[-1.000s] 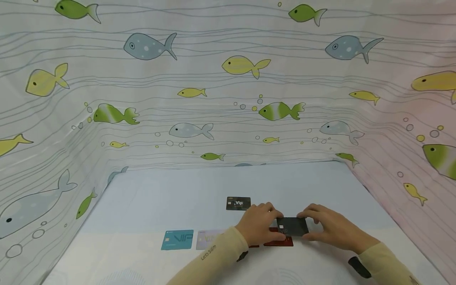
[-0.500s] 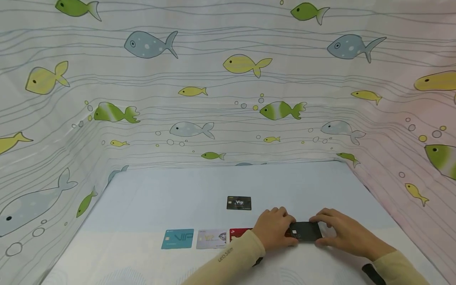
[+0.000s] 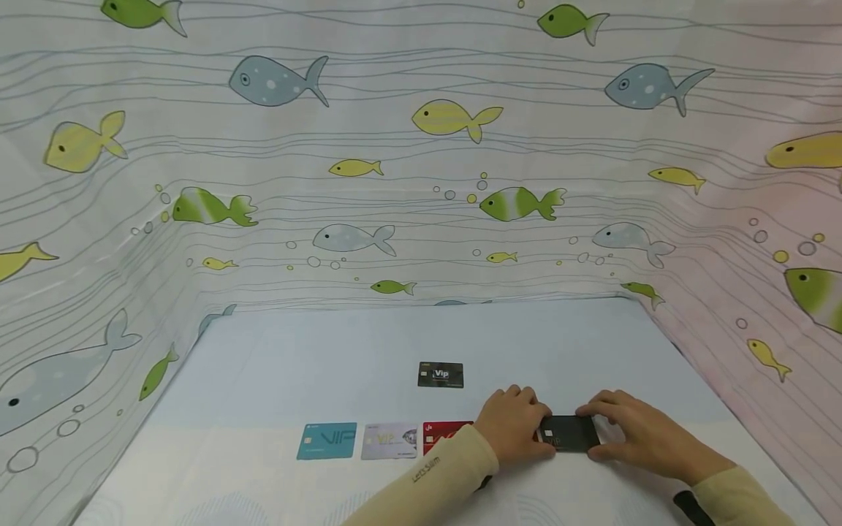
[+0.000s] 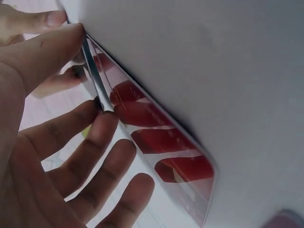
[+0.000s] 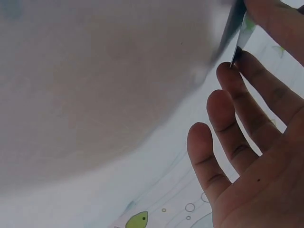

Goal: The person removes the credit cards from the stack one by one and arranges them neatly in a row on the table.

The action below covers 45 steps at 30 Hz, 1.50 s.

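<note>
A black VIP card lies low over the table at the right end of the front row. My left hand pinches its left edge between thumb and fingertips. At its right edge, my right hand does the same. In the left wrist view the held card appears edge-on beside a glossy red card. That red card is mostly covered by my left hand in the head view. The right wrist view catches only a thin sliver of the black card between thumb and fingers.
To the left lie a blue VIP card, a pale lilac VIP card and another red card, partly behind the left sleeve. Farther back is a second black Vip card. Fish-patterned cloth walls the white table.
Both hands have moved right and slightly toward the front edge with the black VIP card, most of it in the first half second. The row's red card on the left came into view.
</note>
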### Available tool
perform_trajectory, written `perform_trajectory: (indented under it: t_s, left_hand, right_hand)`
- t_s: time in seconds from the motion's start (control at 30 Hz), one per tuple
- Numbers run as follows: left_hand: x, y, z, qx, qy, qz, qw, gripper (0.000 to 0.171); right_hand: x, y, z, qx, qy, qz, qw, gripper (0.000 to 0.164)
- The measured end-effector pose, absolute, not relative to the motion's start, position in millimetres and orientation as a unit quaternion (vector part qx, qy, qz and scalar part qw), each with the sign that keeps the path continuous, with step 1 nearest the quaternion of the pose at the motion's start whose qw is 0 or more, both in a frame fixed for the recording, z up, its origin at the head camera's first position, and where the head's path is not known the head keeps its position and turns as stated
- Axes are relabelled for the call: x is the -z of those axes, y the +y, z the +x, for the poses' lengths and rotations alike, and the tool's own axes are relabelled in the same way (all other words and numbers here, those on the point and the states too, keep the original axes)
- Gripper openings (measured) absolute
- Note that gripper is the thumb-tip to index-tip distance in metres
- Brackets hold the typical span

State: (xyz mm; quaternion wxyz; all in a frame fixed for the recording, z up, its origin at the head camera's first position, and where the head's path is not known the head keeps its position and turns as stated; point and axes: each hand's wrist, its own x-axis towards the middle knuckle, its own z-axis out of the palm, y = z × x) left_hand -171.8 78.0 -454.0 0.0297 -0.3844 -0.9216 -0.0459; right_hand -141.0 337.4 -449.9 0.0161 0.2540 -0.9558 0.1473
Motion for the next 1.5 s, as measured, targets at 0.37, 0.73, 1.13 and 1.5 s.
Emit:
perform_trajectory:
  t_s: [0.37,0.73,1.13,1.5]
  left_hand:
    - [449,83,-172,0.015,-0.925,-0.379,0.026,0.047]
    - [449,83,-172,0.008,-0.925,-0.379,0.024,0.047]
    - [448,83,-171,0.003,-0.927,-0.375,0.030,0.047]
    - [438,63,-181,0.076,-0.911,-0.406,0.010,0.053]
  right_hand:
    - [453,339,-141,-0.126,-0.956,0.262,0.029,0.055]
    - [455,339,-140,-0.112,-0.953,0.278,0.045,0.052]
    - [456,339,-140,-0.113,-0.952,0.280,0.050,0.052]
    - [455,336,-141,-0.125,-0.957,0.258,0.049,0.049]
